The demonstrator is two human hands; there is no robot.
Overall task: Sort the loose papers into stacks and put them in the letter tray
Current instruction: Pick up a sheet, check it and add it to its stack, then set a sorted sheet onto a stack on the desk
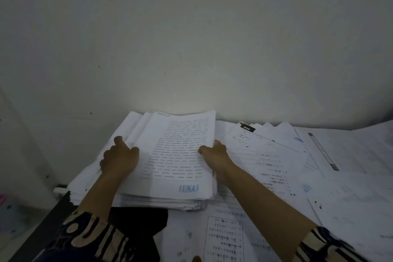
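Note:
A thick stack of printed papers (180, 155) lies in front of me, its top sheet stamped "LUNAS" in blue near the lower edge. My left hand (120, 156) rests on the stack's left side with the fingers spread over the sheets. My right hand (214, 153) grips the stack's right edge, thumb on top of the top sheet and fingers hidden underneath. The stack sits on a wider pile of white sheets (93, 176). No letter tray is visible.
Loose printed sheets (265, 155) are fanned out over the surface to the right, with a long grey strip (323, 151) lying on them. More forms (225, 236) lie near me. A plain wall rises right behind the papers. The dark table edge (51, 219) runs along the left.

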